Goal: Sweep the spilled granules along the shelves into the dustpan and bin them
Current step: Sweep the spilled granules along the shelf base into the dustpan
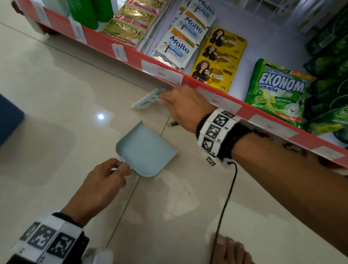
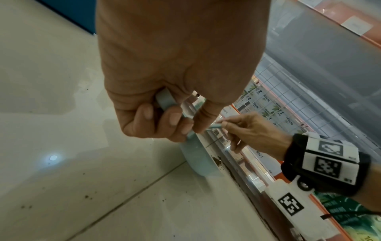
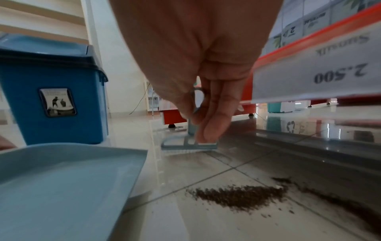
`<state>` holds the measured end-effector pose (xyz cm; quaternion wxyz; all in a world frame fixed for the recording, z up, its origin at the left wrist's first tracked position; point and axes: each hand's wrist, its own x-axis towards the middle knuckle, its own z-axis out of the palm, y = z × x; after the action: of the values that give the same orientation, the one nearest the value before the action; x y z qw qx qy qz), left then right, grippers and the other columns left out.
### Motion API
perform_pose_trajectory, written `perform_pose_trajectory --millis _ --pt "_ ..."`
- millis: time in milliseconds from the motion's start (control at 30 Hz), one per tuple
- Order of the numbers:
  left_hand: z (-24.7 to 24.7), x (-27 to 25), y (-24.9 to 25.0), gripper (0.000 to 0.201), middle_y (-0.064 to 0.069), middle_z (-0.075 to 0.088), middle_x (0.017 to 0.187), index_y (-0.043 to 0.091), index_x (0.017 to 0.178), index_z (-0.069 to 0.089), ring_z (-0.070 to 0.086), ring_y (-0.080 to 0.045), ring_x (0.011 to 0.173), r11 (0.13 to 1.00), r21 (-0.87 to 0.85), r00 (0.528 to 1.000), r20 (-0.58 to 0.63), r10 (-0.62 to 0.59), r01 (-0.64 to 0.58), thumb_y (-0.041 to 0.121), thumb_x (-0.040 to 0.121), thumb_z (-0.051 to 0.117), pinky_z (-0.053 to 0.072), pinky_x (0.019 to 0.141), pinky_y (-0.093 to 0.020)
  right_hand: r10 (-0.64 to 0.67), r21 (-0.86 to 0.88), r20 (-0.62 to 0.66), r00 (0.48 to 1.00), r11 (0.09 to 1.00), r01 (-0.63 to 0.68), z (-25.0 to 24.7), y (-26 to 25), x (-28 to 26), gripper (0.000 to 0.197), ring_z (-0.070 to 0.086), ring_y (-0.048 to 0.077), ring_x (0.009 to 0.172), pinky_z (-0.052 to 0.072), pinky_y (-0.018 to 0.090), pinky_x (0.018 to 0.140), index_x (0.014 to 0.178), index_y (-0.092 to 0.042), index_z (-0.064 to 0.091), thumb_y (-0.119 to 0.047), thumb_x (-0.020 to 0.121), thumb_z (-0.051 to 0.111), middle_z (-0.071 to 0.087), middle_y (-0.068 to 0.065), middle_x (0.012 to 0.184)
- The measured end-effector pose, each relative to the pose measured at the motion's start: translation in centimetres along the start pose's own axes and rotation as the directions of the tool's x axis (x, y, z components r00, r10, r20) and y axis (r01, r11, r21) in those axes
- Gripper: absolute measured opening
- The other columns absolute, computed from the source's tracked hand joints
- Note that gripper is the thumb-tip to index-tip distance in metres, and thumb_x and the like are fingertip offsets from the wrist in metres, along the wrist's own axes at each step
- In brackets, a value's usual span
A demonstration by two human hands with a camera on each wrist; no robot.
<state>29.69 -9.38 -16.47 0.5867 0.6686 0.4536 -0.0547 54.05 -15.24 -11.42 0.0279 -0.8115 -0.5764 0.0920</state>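
Open floor left of dustpan, shelf edge overhanging right, bin beyond

Glossy pale floor tiles, smooth matt plastic dustpan, shiny blue plastic bin, coarse brown granules, glossy foil sachets

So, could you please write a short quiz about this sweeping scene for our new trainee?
1. True or false: the dustpan already holds granules.
2. Which hand holds the brush? A) left hand B) right hand C) neither
3. Fill in: the blue ____ stands behind the dustpan in the right wrist view.

Key:
1. False: the pan looks bare, and the pile lies on the floor beside its open edge.
2. B: its fingers pinch the brush handle, while the left hand grips the dustpan handle.
3. bin
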Motion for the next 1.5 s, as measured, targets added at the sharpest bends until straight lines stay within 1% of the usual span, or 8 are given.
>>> perform_pose_trajectory --millis 133,267,433,600,800,1000,1267,1500 --pt "-0.2 -0.5 -0.3 0.032 0.007 0.057 0.060 0.018 0.084 0.064 0.046 -0.013 0.054 1.000 0.002 1.000 -0.016 0.008 -0.008 0.047 0.095 0.055 0.037 0.059 -0.032 0.078 -0.029 0.120 0.990 0.997 -0.075 -0.5 1.4 -3.3 0.022 0.067 0.029 0.088 0.056 0.033 0.077 0.110 -0.007 0.067 -0.017 0.101 0.049 0.069 0.014 0.099" --pt "-0.6 -0.4 -0.5 0.028 0.004 0.057 0.064 0.017 0.086 0.064 0.047 -0.013 0.056 1.000 0.013 1.000 -0.023 0.006 -0.006 0.041 0.097 0.053 0.037 0.060 -0.032 0.047 -0.087 0.122 0.991 0.996 -0.037 -1.8 1.9 -4.4 0.024 0.057 0.021 0.071 0.040 0.029 0.063 0.090 -0.010 0.064 -0.018 0.102 0.046 0.057 0.005 0.075" --pt "0.0 0.1 0.1 0.025 0.005 0.055 0.062 0.018 0.085 0.065 0.044 -0.013 0.053 1.000 -0.001 1.000 -0.007 -0.008 0.008 0.038 0.095 0.056 0.035 0.058 -0.031 -0.018 -0.092 -0.004 1.000 0.996 0.018 -1.5 0.3 -0.3 0.021 0.065 0.028 0.082 0.049 0.032 0.070 0.106 -0.008 0.066 -0.012 0.103 0.045 0.068 0.012 0.089" --pt "-0.2 -0.2 -0.2 0.027 0.010 0.054 0.057 0.019 0.083 0.065 0.042 -0.012 0.051 1.000 -0.007 1.000 -0.009 -0.009 0.009 0.041 0.095 0.056 0.035 0.057 -0.030 0.096 -0.094 0.128 0.987 0.992 -0.085 -0.6 1.8 -1.8 0.024 0.065 0.030 0.087 0.056 0.039 0.079 0.109 -0.005 0.065 -0.013 0.102 0.043 0.067 0.014 0.096" --pt "-0.5 0.0 -0.7 0.024 0.006 0.055 0.062 0.017 0.085 0.064 0.044 -0.014 0.055 0.999 0.014 0.999 -0.024 -0.030 0.030 0.037 0.096 0.055 0.035 0.059 -0.031 0.018 -0.175 0.146 0.989 0.985 0.007 -2.9 2.7 -3.7 0.023 0.050 0.024 0.071 0.031 0.029 0.062 0.089 -0.006 0.066 -0.015 0.099 0.048 0.065 0.011 0.083" --pt "0.0 0.2 -0.4 0.024 0.011 0.055 0.057 0.021 0.083 0.066 0.045 -0.013 0.054 1.000 0.027 1.000 0.006 -0.012 0.012 0.039 0.096 0.055 0.037 0.058 -0.031 0.020 -0.111 0.011 1.000 0.994 -0.018 -0.9 1.1 -0.8 0.024 0.066 0.030 0.086 0.054 0.035 0.074 0.113 -0.008 0.066 -0.013 0.103 0.045 0.068 0.014 0.095" --pt "-0.5 -0.8 -0.9 0.024 0.003 0.057 0.065 0.018 0.087 0.065 0.046 -0.014 0.057 0.998 0.059 1.000 -0.011 -0.011 0.012 0.037 0.097 0.054 0.037 0.058 -0.031 -0.030 -0.016 0.155 0.987 0.999 0.033 -0.4 6.5 -8.7 0.025 0.062 0.030 0.080 0.049 0.039 0.070 0.109 -0.012 0.069 -0.017 0.102 0.046 0.067 0.013 0.087" --pt "0.7 -0.6 0.3 0.022 0.004 0.056 0.064 0.014 0.088 0.064 0.044 -0.015 0.056 0.997 0.074 1.000 0.008 -0.002 0.001 0.032 0.096 0.054 0.037 0.059 -0.030 -0.061 -0.003 -0.059 0.996 0.998 0.061 -1.7 6.9 -9.3 0.027 0.059 0.034 0.069 0.051 0.042 0.061 0.110 -0.010 0.068 -0.024 0.102 0.047 0.064 0.015 0.080"
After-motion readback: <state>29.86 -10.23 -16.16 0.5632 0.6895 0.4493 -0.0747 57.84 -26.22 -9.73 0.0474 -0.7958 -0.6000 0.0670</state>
